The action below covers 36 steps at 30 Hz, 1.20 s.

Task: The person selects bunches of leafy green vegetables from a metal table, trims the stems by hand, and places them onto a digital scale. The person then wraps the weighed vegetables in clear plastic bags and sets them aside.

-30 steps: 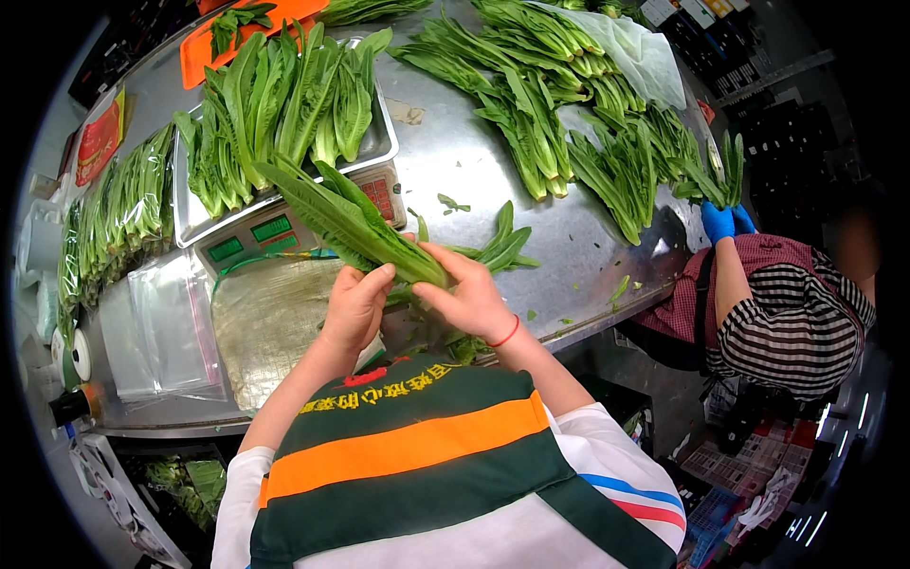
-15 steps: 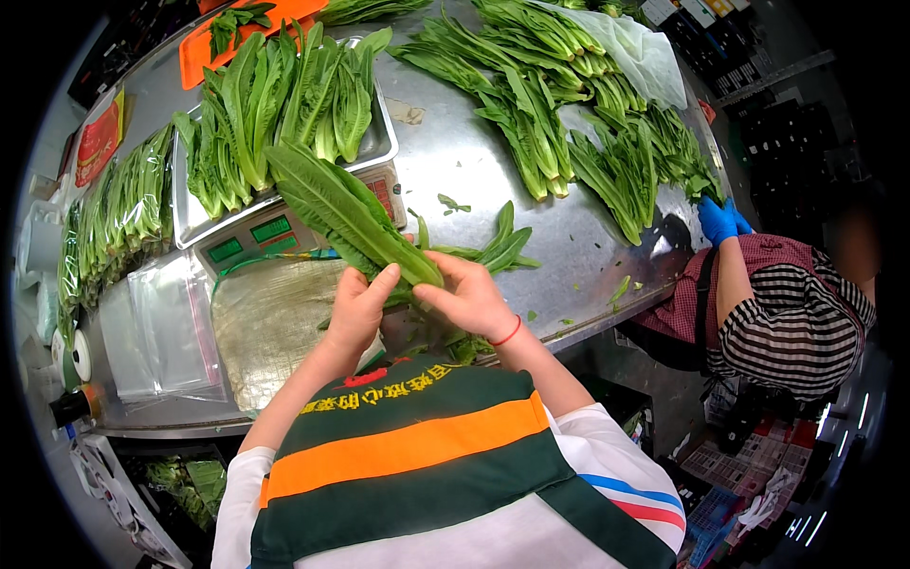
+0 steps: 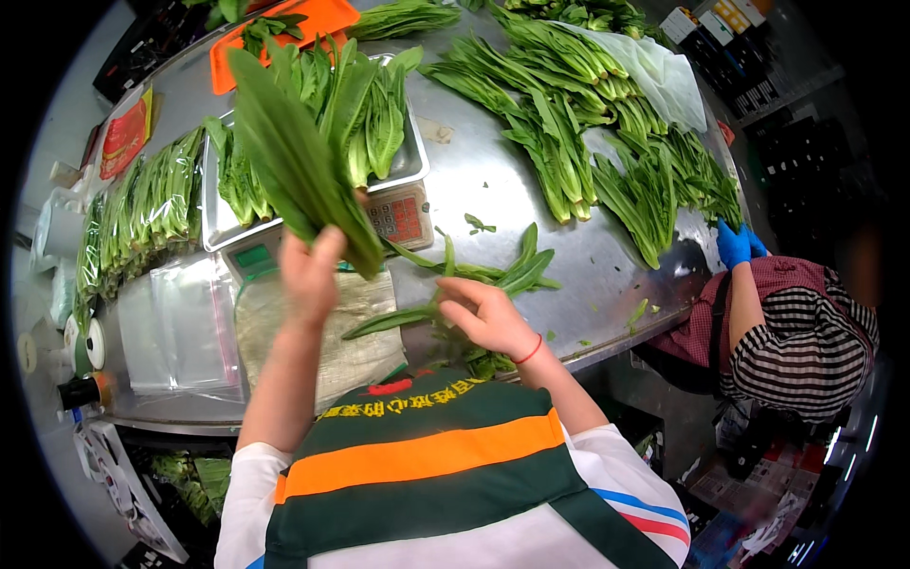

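My left hand [image 3: 311,275] is closed round the base of a long green leaf lettuce [image 3: 294,152], raised in front of the weighing scale [image 3: 403,213] and slightly blurred. More lettuces [image 3: 365,133] lie in the metal tray [image 3: 417,156] on that scale, partly hidden by the held one. My right hand [image 3: 488,318] is low over the table, thumb and forefinger at the end of a single loose lettuce leaf [image 3: 389,321], apparently pinching it. Other loose leaves [image 3: 521,273] lie just beyond these fingers.
Bagged lettuces [image 3: 156,204] stand left of the tray, with clear plastic bags [image 3: 180,327] nearer me. An orange tray [image 3: 223,66] sits at the back. Lettuce bunches [image 3: 559,152] are heaped at right, where a co-worker's blue-gloved hands [image 3: 739,245] touch the table edge.
My left hand has lifted the lettuce up and left, toward the tray. My right hand has come off it and moved slightly right and down, beside a loose leaf. The view has shifted slightly.
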{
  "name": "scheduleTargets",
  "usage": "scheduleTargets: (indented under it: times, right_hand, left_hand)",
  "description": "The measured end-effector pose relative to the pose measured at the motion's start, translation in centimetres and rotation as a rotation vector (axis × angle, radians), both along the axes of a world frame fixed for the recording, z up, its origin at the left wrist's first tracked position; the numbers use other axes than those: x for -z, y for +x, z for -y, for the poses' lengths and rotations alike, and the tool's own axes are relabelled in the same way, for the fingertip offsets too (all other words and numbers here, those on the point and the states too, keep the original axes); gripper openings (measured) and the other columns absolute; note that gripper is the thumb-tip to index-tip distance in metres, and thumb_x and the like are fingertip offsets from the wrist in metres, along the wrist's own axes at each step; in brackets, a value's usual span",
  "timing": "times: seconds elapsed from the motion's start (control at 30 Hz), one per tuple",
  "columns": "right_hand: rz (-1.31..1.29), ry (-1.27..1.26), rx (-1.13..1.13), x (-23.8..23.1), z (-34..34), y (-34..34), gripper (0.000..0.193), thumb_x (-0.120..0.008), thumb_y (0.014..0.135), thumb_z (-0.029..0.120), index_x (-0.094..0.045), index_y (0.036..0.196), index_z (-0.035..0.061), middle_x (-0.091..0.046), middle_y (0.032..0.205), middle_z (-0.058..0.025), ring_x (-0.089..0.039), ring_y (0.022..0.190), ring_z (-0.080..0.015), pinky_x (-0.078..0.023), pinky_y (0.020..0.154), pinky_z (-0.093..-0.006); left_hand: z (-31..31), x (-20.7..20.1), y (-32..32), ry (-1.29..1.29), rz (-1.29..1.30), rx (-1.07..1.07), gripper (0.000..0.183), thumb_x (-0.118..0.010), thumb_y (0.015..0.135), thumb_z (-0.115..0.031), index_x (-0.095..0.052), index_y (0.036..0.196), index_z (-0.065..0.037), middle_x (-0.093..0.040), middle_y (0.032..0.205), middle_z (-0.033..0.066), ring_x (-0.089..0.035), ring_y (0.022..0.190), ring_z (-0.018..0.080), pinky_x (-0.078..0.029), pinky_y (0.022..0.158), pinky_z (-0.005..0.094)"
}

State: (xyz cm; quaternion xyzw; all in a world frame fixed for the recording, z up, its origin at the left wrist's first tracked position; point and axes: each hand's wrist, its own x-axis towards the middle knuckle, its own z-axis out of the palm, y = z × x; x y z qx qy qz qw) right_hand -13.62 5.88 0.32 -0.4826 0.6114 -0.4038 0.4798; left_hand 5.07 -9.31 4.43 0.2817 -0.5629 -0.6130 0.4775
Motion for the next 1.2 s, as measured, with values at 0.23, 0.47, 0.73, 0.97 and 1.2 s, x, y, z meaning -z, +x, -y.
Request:
scheduleTargets:
  times: [0.23, 0.47, 0.73, 0.97, 1.2]
  right_hand:
    - [-0.006, 0.028, -0.037, -0.2, 0.1, 0.4, 0.037, -0.061, 0.087, 0.016, -0.055, 0.119, -0.0021, -0.065, 0.102, -0.016, -0.064, 0.092, -0.0197, -0.051, 0.078, -0.0301]
    - [-0.128, -0.041, -0.03, -0.1, 0.0, -0.3, 0.034, -0.061, 0.085, 0.014, -0.056, 0.115, -0.0016, -0.064, 0.1, -0.015, -0.065, 0.088, -0.0218, -0.052, 0.075, -0.031]
    - [-0.603, -0.183, 0.002, 1.7, 0.0, -0.3, 0.043, -0.064, 0.082, 0.02, -0.054, 0.12, 0.0011, -0.056, 0.116, -0.0169, -0.052, 0.111, -0.0319, -0.04, 0.095, -0.0399]
    - [-0.938, -0.177, -0.167, 4.1, -0.2, 0.5, 0.065, -0.068, 0.077, 0.033, -0.045, 0.132, 0.0072, -0.037, 0.138, -0.019, -0.032, 0.131, -0.0356, -0.024, 0.106, -0.0512]
    - [-0.941, -0.216, -0.128, 5.3, -0.7, 0.7, 0.066, -0.068, 0.076, 0.033, -0.045, 0.133, 0.0101, -0.036, 0.141, -0.0166, -0.03, 0.132, -0.0346, -0.022, 0.107, -0.0516]
  left_hand:
    - [15.0, 3.6, 7.0, -0.335, 0.782, -0.498, 0.04, -0.051, 0.091, -0.017, -0.045, 0.125, 0.004, -0.053, 0.121, 0.0166, -0.05, 0.112, 0.0275, -0.038, 0.096, 0.0371]
    - [11.3, 3.0, 4.7, -0.579, 0.683, -0.835, 0.054, -0.053, 0.09, -0.02, -0.035, 0.135, 0.003, -0.036, 0.138, 0.0222, -0.033, 0.128, 0.037, -0.024, 0.107, 0.0427]
    - [-6.8, 7.6, 3.2, -0.738, 0.839, 0.068, 0.062, -0.068, 0.077, -0.02, -0.042, 0.131, -0.004, -0.039, 0.135, 0.0183, -0.032, 0.13, 0.0348, -0.026, 0.107, 0.0506]
    - [-10.1, 9.3, 3.7, -0.705, 1.022, 0.192, 0.061, -0.069, 0.075, -0.024, -0.045, 0.128, -0.005, -0.04, 0.134, 0.018, -0.035, 0.129, 0.0346, -0.025, 0.106, 0.0513]
    - [-10.6, 9.6, 3.9, -0.713, 1.044, 0.106, 0.054, -0.067, 0.076, -0.024, -0.051, 0.124, -0.006, -0.044, 0.132, 0.0156, -0.038, 0.128, 0.032, -0.025, 0.107, 0.0503]
